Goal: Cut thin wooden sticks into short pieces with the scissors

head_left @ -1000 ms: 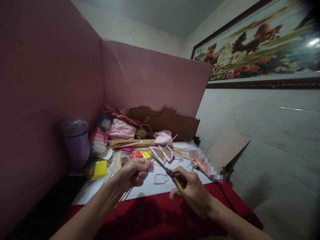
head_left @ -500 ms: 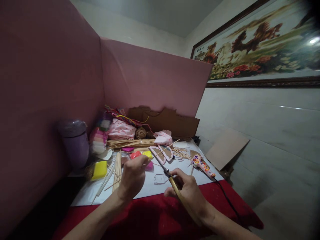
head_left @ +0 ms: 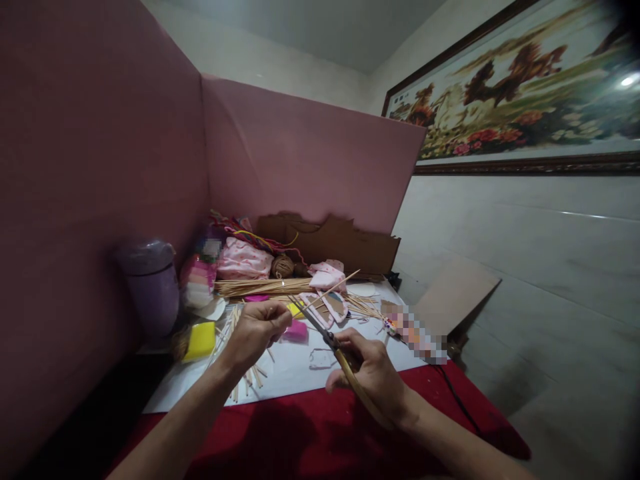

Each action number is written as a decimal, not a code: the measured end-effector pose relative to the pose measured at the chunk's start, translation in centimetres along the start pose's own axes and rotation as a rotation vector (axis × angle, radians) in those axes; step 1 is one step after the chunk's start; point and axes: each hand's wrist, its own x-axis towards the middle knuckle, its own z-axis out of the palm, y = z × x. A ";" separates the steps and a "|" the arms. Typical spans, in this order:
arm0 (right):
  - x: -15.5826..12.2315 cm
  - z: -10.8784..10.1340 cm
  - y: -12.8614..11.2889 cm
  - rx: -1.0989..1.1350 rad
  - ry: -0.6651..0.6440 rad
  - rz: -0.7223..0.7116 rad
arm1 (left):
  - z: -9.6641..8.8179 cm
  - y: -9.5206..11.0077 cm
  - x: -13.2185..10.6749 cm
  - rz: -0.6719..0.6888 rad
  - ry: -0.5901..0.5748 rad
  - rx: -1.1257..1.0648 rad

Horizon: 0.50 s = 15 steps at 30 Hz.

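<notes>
Pink panels (head_left: 310, 160) are standing behind a red-covered table (head_left: 290, 427). Left hand (head_left: 257, 330) is clamping a thin stick (head_left: 350, 277) in its grip, the stick slanting up rightward above a paper sheet (head_left: 295, 370). Right hand (head_left: 377, 373) is gripping scissors (head_left: 329, 339); whether their blades are touching the stick is indeterminable. Hazard: left fingers (head_left: 280, 317) are sitting close to the blades, so a twisting stick could cause a cut.

The left grip (head_left: 261, 328) is pinched, the right grip (head_left: 369, 372) half-curled.
</notes>
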 end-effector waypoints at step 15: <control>0.7 -1.3 -0.7 -0.031 0.135 -0.231 | 0.6 5.2 -0.2 -0.202 -0.230 -0.169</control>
